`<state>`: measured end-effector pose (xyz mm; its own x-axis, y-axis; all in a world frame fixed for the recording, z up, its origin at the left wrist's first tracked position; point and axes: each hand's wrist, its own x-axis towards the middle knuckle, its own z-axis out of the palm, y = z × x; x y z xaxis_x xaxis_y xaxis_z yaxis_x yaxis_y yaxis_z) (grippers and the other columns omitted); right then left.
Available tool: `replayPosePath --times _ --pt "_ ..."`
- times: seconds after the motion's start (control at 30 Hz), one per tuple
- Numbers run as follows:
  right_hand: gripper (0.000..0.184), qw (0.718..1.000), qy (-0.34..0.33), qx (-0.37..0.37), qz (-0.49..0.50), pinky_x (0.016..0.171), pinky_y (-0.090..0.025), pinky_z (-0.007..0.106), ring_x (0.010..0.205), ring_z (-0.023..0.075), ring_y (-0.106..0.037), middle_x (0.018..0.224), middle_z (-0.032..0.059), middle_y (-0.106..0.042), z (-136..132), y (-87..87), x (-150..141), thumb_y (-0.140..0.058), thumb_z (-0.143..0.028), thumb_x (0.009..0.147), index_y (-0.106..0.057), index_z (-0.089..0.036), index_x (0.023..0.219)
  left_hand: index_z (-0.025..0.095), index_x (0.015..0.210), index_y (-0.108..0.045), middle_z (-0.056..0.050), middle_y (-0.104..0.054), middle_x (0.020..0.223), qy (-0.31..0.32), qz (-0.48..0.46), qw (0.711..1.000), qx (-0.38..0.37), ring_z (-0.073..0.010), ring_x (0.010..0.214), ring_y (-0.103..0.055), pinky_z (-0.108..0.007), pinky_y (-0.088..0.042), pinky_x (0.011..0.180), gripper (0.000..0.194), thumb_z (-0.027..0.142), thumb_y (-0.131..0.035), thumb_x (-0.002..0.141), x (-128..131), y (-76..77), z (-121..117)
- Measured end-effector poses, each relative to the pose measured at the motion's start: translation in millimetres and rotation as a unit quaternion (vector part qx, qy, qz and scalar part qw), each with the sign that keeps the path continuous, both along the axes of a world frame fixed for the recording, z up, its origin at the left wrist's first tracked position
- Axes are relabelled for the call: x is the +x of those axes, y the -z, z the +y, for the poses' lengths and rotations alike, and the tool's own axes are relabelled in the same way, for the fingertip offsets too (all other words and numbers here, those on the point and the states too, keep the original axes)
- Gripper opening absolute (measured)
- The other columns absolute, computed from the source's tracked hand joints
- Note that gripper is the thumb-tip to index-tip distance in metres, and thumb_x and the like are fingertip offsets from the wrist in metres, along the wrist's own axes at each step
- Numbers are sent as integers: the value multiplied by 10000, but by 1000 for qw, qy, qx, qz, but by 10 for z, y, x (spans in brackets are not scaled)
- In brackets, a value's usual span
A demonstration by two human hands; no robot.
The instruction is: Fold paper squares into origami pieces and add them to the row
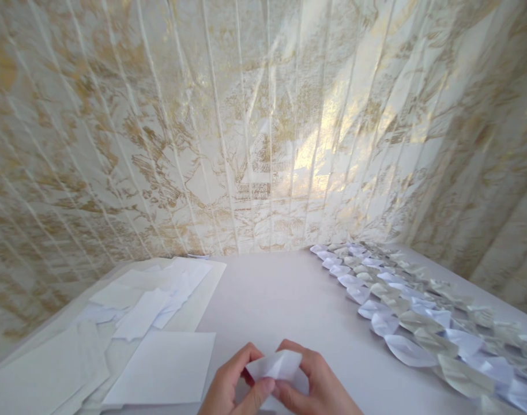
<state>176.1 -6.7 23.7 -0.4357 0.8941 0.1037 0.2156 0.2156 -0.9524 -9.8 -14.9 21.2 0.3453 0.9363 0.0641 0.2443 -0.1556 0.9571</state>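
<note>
At left, loose sheets (pixel 42 369) overlap on the desk (pixel 267 300), with smaller slips (pixel 142 311) lying on top farther back. A blank card (pixel 164 369) lies near, just left of my left hand (pixel 231 380). Its fingers pinch the left part of a folded paper (pixel 275 364), held at near centre; those of my right hand (pixel 317 374) pinch the right part, both thumbs at the lower edge. At right, rows of white and greyish folded pieces (pixel 408 350) run near to far.
</note>
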Motion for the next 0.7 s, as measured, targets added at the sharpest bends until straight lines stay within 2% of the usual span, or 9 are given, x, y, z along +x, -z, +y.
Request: replayPosePath --times 0.1,0.17,0.23,0.3,0.37,0.43,0.53,0.7 --pt "132 995 38 85 -40 648 -407 250 699 157 -543 727 -12 -554 16 10 28 -562 -264 839 -534 -195 730 220 770 -553 35 -493 716 -33 11 999 36 -163 711 -499 -273 -396 714 222 426 -586 847 6 53 -8" --pt "81 976 46 193 -94 639 -398 251 686 152 -543 757 -6 -575 40 28 68 -512 -168 821 -501 -207 750 237 887 -594 10 -576 841 -67 28 993 95 -185 786 -536 -288 -425 761 143 317 -637 778 -4 89 -7" --pt "136 923 50 336 -178 620 -361 271 664 161 -524 771 1 -594 64 52 102 -508 -86 746 -472 -217 756 264 1036 -592 -15 -611 1017 -81 60 978 181 -211 900 -554 -312 -440 829 363 165 -629 688 -25 117 -4" --pt "194 851 53 451 -263 604 -316 300 638 177 -491 745 3 -599 80 73 116 -535 -57 688 -455 -224 746 272 1016 -591 -15 -610 1055 -59 120 954 268 -218 955 -552 -330 -436 855 455 46 -550 623 -58 136 6" --pt "207 800 57 504 -320 600 -296 318 628 190 -470 723 3 -595 89 92 110 -563 -62 695 -449 -229 741 251 879 -576 -3 -621 967 -20 202 925 321 -210 906 -558 -335 -432 811 396 -5 -486 591 -93 150 25" --pt "198 776 51 522 -349 614 -297 327 640 195 -469 734 3 -596 98 120 92 -574 -72 739 -454 -230 756 226 781 -534 -4 -634 912 7 284 900 331 -209 855 -560 -346 -427 768 315 -17 -469 591 -117 163 52" --pt "192 772 34 521 -363 627 -303 326 661 192 -481 773 -2 -604 122 192 72 -591 -86 791 -464 -229 786 206 794 -527 -29 -658 953 13 347 884 313 -225 891 -571 -368 -439 777 325 -31 -452 586 -125 192 85" --pt "201 810 7 460 -363 642 -329 318 711 186 -520 859 -13 -641 150 284 96 -668 -152 767 -498 -227 843 210 1066 -568 -25 -661 1098 55 341 878 331 -218 989 -569 -347 -452 854 536 -76 -440 631 -124 274 96"
